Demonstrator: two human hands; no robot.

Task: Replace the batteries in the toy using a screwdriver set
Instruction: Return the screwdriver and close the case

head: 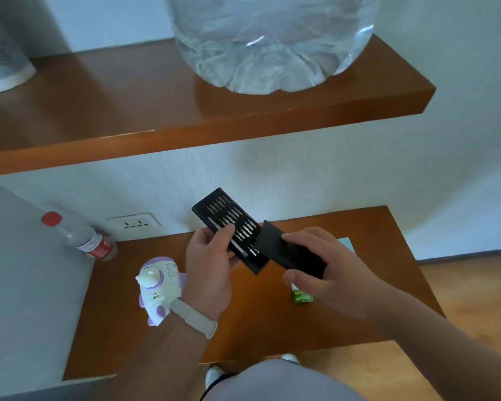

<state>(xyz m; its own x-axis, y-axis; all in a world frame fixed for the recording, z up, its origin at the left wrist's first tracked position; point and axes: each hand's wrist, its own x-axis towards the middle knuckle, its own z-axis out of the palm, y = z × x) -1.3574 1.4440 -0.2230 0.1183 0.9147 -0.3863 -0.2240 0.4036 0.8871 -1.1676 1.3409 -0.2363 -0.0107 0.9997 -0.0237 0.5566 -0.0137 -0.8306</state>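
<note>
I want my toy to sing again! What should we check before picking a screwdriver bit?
1. Bits uncovered in the bit tray: ok, they show.
2. Grip of the left hand on the tray: ok.
3. A free right hand: not ok, it holds the sleeve.
4. The toy nearby: ok, on the shelf by the left wrist.
5. New batteries ready: ok, green pack on the shelf.
6. Which bit fits the toy's screw: cannot tell, no screw shows.
</note>
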